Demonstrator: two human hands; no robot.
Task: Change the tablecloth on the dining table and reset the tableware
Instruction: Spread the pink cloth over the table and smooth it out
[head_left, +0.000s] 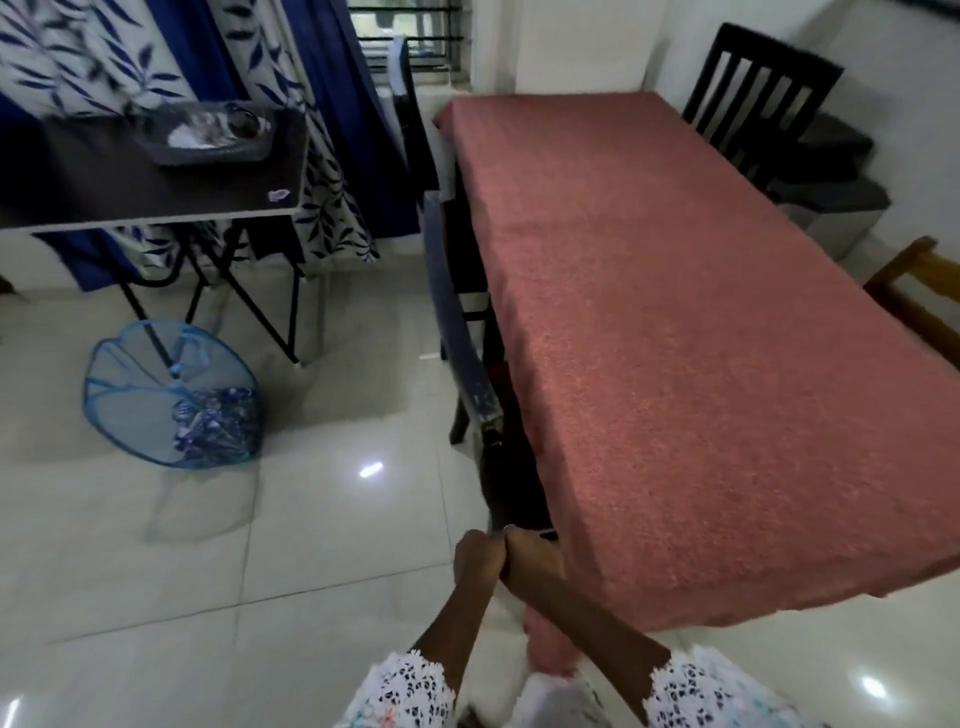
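Observation:
A pink tablecloth (675, 338) covers the whole dining table and hangs over its near and left edges. No tableware stands on it. My left hand (475, 561) and my right hand (532, 558) are pressed together just off the table's near left corner. Both have curled fingers and grip the near end of a dark chair's curved top rail (457, 332), which runs along the table's left side. The tableware, steel bowls and a white plate, lies in a dark tray (208, 150) on the side table (104, 182) at the far left.
A blue mesh basket (156, 395) holding blue patterned cloth lies tipped on the tiled floor under the side table. A black chair (753, 98) stands at the table's far right, and a wooden chair (914, 291) at its right side. Blue leaf-print curtains hang behind.

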